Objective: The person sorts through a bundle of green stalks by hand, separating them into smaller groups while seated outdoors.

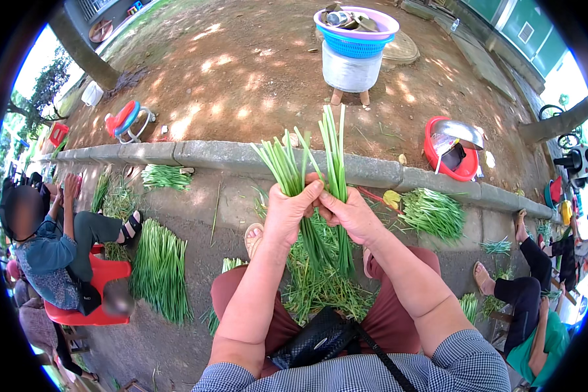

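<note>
L grip [291,210] was closed round the L bunch [286,168] of long green stalks, thumb across the front; R grip [351,214] pinched the R bunch [335,157] likewise. Thumb tips sat close tog.; finger contact behind couldn't be told. Both bunches were held up in front of the body, pale ends uppermost, lower ends hanging over the loose green pile [326,287] b/w the feet [253,238].

Risks, in insp.'s judgement: uneven pressure could let outer stalks slip & drop into the pile, mixing w/ loose ones. Too hard a thumb squeeze might crease or snap stems. Upper ends, esp. L, were splayed, so crossing & tangling was poss. if grips closed up further.
</note>
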`<state>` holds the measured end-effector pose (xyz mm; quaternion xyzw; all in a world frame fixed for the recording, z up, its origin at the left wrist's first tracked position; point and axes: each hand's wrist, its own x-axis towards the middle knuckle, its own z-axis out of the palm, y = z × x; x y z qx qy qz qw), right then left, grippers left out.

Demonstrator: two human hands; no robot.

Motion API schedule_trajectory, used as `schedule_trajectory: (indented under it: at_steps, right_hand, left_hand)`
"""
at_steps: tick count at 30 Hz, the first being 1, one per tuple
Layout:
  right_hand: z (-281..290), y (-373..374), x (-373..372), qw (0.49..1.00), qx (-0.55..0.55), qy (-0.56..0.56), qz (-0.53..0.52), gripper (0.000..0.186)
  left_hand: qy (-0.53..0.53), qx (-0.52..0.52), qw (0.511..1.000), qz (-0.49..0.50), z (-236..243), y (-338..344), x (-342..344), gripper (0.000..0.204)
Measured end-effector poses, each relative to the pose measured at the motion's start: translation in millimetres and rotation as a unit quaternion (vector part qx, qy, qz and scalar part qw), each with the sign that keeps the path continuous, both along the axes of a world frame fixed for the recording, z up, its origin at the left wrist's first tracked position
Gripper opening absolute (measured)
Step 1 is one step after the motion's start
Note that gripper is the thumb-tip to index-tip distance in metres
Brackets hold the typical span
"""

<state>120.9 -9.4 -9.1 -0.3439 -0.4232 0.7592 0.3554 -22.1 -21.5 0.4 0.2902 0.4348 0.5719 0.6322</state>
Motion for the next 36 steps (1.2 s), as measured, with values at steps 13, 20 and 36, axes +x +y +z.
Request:
schedule_trajectory:
  at_steps: [13,20,36]
  right_hand:
    - [-9,1,-1,0.998,0.03,-0.028,0.05,0.025]
    - [-1,1,3,0.998,0.004,0.022,0.055,0.033]
    - [12,13,23,0.995,-0.059,-0.006,0.085,0.04]
  left_hand:
    - [-0.016,-0.006,1.0,-0.001,-2,0,-1,0.014]
    - [-0.026,-0.014,1.0,-0.012,0,0,-6,0.012]
    - [-0.096,0.091,0.991,0.036,22,6,-51,0.01]
